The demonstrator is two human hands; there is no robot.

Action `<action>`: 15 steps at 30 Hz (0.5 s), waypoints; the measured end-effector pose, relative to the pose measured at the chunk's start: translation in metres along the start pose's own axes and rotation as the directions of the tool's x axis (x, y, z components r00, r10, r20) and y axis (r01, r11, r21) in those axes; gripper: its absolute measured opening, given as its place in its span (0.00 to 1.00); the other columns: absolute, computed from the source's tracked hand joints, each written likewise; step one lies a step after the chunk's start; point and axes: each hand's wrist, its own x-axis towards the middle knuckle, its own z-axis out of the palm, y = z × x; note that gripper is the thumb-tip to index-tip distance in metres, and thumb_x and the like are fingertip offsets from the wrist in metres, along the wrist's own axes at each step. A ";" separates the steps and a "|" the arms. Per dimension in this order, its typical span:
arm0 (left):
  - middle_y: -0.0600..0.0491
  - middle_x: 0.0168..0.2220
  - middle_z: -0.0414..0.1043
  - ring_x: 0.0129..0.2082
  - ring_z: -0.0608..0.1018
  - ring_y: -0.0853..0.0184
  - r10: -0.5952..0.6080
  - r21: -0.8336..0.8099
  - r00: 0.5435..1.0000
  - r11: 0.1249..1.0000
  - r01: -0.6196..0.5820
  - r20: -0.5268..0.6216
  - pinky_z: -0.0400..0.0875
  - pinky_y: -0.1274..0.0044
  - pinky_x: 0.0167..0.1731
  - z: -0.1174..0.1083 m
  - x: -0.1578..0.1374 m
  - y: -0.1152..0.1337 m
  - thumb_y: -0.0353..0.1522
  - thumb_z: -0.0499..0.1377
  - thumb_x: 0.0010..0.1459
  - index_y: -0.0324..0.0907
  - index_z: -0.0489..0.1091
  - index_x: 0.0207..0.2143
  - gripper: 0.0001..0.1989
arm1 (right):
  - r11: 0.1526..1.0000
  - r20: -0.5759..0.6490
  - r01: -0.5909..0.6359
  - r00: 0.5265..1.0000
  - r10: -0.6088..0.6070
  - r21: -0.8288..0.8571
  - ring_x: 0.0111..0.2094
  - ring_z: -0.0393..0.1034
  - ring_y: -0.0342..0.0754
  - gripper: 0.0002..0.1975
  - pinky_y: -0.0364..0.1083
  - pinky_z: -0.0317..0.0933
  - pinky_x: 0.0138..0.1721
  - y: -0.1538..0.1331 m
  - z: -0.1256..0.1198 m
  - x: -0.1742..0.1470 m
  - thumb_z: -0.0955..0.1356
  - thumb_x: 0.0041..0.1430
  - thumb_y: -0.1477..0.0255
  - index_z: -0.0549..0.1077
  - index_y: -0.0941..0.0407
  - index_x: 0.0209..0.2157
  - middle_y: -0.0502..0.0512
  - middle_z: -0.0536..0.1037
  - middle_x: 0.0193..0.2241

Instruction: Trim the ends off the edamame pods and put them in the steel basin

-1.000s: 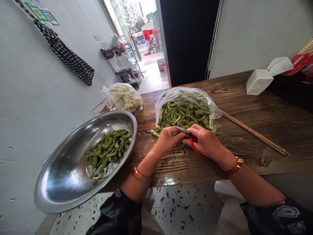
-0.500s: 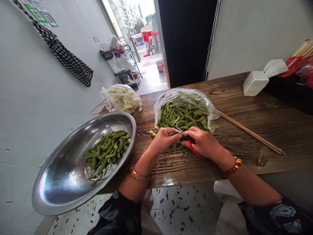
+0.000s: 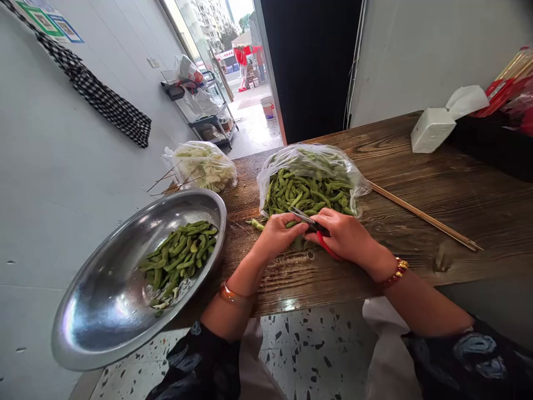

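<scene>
My right hand (image 3: 343, 236) is closed around red-handled scissors (image 3: 327, 247), whose metal blades point up and left. Close against the blades, my left hand (image 3: 278, 233) pinches a green edamame pod (image 3: 291, 224), mostly hidden by my fingers. Just beyond both hands, a clear plastic bag (image 3: 358, 178) lies with its mouth towards me, full of edamame pods (image 3: 303, 191). A loose pod (image 3: 257, 224) rests on the wood left of my left hand. To the left, a steel basin (image 3: 104, 294) holds a heap of pods (image 3: 179, 255).
A bag of cauliflower (image 3: 208, 166) lies behind the basin, with thin skewers by it. A bundle of wooden sticks (image 3: 425, 215) stretches to the right on the wooden table (image 3: 400, 255). A tissue pack (image 3: 433, 130) stands at the back right. Beyond the table are a cart (image 3: 204, 111) and a doorway.
The scissors' blades have shifted slightly, now pointing a little more upward at my left fingers. Both hands stay close together, and the whole view has moved slightly.
</scene>
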 end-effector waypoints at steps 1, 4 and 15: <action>0.52 0.26 0.74 0.21 0.68 0.76 -0.022 -0.044 1.000 0.999 0.022 -0.007 0.62 0.83 0.22 0.000 0.000 0.001 0.38 0.65 0.50 0.35 0.75 0.33 0.14 | 1.000 -0.007 -0.002 1.000 0.002 0.001 0.33 0.70 0.48 0.11 0.46 0.64 0.34 0.001 0.000 0.000 0.67 0.60 0.62 0.72 0.57 0.35 0.56 0.74 0.34; 0.55 0.24 0.71 0.15 0.61 0.81 -0.071 -0.230 0.996 0.972 0.056 -0.058 0.51 0.85 0.14 -0.003 0.002 0.003 0.38 0.67 0.47 0.35 0.71 0.32 0.15 | 0.999 -0.096 -0.025 0.995 0.028 0.031 0.35 0.71 0.50 0.14 0.47 0.65 0.37 0.008 0.001 0.001 0.66 0.61 0.61 0.73 0.57 0.40 0.58 0.75 0.36; 0.55 0.30 0.68 0.22 0.65 0.81 -0.110 -0.700 0.952 0.702 -0.129 -0.285 0.53 0.88 0.16 -0.016 0.006 0.005 0.29 0.68 0.44 0.37 0.65 0.29 0.14 | 0.998 -0.196 0.000 0.981 0.011 0.059 0.38 0.73 0.53 0.20 0.51 0.69 0.38 0.016 0.009 0.001 0.68 0.58 0.57 0.73 0.55 0.45 0.59 0.76 0.41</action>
